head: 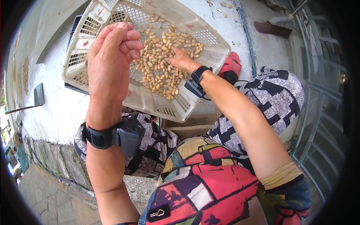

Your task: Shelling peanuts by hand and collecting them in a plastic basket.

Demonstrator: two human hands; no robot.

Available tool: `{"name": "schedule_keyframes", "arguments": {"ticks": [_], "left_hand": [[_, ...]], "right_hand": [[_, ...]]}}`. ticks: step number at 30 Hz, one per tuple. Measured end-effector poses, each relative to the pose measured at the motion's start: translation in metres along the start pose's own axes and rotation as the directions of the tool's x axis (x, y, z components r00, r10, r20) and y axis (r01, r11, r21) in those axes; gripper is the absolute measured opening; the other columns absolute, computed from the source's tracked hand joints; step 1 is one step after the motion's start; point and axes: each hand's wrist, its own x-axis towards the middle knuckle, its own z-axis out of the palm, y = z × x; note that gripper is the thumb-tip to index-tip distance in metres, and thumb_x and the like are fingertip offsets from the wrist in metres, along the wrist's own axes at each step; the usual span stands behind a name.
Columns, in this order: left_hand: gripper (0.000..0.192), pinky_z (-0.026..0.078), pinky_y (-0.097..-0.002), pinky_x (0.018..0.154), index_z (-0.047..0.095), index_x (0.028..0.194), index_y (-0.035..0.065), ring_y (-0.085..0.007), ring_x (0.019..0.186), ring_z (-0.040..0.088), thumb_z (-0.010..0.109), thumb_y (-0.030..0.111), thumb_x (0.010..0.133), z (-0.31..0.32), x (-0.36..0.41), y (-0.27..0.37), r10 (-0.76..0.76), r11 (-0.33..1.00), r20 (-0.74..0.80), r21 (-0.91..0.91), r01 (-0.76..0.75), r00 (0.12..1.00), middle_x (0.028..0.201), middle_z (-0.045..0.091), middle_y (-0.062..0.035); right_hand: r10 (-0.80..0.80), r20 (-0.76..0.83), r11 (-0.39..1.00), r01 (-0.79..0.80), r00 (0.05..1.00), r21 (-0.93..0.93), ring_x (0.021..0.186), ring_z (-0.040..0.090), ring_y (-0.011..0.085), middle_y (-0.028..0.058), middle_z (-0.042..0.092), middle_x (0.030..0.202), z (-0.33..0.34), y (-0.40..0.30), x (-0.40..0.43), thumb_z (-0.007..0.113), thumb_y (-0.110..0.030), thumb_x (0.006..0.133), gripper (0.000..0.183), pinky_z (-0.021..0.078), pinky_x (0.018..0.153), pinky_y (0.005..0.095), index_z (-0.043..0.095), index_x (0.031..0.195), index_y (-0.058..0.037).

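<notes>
Unshelled peanuts (157, 53) lie in a loose heap on the perforated floor of a white plastic crate (180, 15). My right hand (182, 60) reaches down over the right side of the heap, its fingertips among the shells; whether it grips one is hidden. Raised above the crate's left part, my left hand (112, 53) has curled fingers with the thumb against the index finger. Its palm is turned away, so I cannot see whether anything is inside. A peanut (126, 18) shows just beyond its thumb tip.
A dark crate (73, 87) sits beneath the white one. My knees flank its near edge, with a wooden box (194, 130) between them. A red sandal (231, 66) is at right, a brush head (272, 29) farther off beside metal railings (317, 112). A few peanuts (223, 4) lie on the ground.
</notes>
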Motion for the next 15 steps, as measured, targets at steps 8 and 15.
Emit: {"name": "schedule_keyframes", "arguments": {"ticks": [8,15], "left_hand": [[0.017,0.046,-0.021,0.06,0.055,0.098,-0.0018,-0.0108,0.069,0.058,0.05,0.014,0.093,0.001,0.0,-0.004,-0.003,1.0,0.004,0.011,0.003,1.0,0.081,0.061,-0.0063],[0.019,0.046,-0.021,0.06,0.056,0.098,-0.0025,-0.011,0.069,0.059,0.051,0.015,0.093,-0.003,-0.003,-0.002,0.021,1.0,0.024,0.017,-0.021,0.999,0.081,0.061,-0.0067]], "right_hand": [[-0.054,0.387,0.982,-0.021,0.92,0.186,0.094,0.058,0.0247,0.017,0.054,0.115,0.002,-0.032,-0.03,0.055,-0.022,0.081,0.055,0.0562,0.064,0.0333,0.043,0.131,-0.0021],[-0.229,0.0,0.914,0.215,0.973,-0.343,0.084,0.064,0.0355,0.0222,0.065,0.086,-0.025,0.015,0.009,0.053,-0.014,0.075,0.024,0.0492,0.079,0.0436,0.066,0.09,0.0003]]}}
